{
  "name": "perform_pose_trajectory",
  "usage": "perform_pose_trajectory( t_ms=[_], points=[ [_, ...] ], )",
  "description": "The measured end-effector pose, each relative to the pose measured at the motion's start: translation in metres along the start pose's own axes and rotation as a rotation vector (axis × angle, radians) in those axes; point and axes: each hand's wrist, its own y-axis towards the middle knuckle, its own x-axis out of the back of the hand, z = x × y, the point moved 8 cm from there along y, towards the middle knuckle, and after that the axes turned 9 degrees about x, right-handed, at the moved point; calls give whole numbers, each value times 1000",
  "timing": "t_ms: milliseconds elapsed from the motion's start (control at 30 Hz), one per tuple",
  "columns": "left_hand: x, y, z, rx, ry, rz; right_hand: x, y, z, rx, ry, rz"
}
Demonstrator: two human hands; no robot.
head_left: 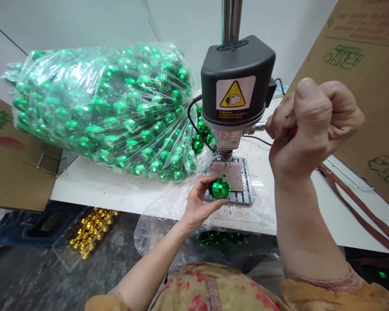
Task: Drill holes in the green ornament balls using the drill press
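A shiny green faceted ball [221, 188] is held between the thumb and fingers of my left hand [199, 201], just in front of the drill bit and over the base plate. My right hand [311, 121] is closed round the feed handle [260, 126] at the right side of a small black drill press [236, 80]; its grip end is mostly hidden in my fist. The thin drill bit [226, 163] points down above a brown board [236, 172] with a dark hole in it. This board lies on the slotted metal base [249, 190], with dark shavings scattered about.
A large clear bag of green faceted balls [110, 112] lies on the white table [84, 183] at left. Cardboard boxes [353, 86] stand on both sides. Below the table are a tray of gold balls [92, 231] and more green balls in plastic. Brown straps [359, 207] lie at right.
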Motion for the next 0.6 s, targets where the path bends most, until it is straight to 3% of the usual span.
perform_pose_trajectory(
  t_ms=[600],
  points=[
    [-14,-17,17,121,-174,26,-1,1,-2,33,41,9]
  ],
)
